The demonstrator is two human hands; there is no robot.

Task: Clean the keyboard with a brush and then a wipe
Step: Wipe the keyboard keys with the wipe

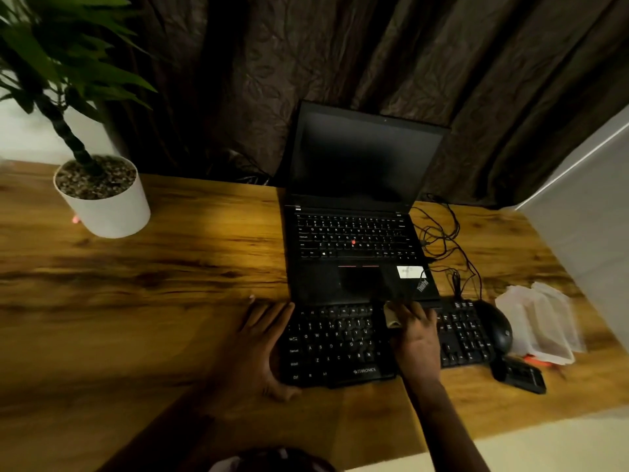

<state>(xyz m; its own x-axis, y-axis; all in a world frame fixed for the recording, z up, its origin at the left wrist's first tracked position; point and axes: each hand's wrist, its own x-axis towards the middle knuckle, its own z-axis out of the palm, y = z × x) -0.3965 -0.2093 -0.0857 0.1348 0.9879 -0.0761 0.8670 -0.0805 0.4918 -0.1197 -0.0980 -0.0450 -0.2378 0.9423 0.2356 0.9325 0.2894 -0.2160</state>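
Indoors, wooden desk (153, 284) under keyboard (333, 345), brown curtain (238, 80) behind, potted plant (109, 206) left

1. "ZEBRONICS" stands in pale letters on the front lip of my keyboard (340, 345), below the B and N keys.
2. Its keys read Q W E R T Y, A S D F G H and Z X C V B N, with Caps Lock, Shift and Ctrl down the left side.
3. "ThinkPad" slants across the near right corner of the laptop (357, 284) palm rest.
4. The laptop's keys show the same letter rows.
5. The white sticker (409, 271) on that palm rest has print too blurred for me to read.
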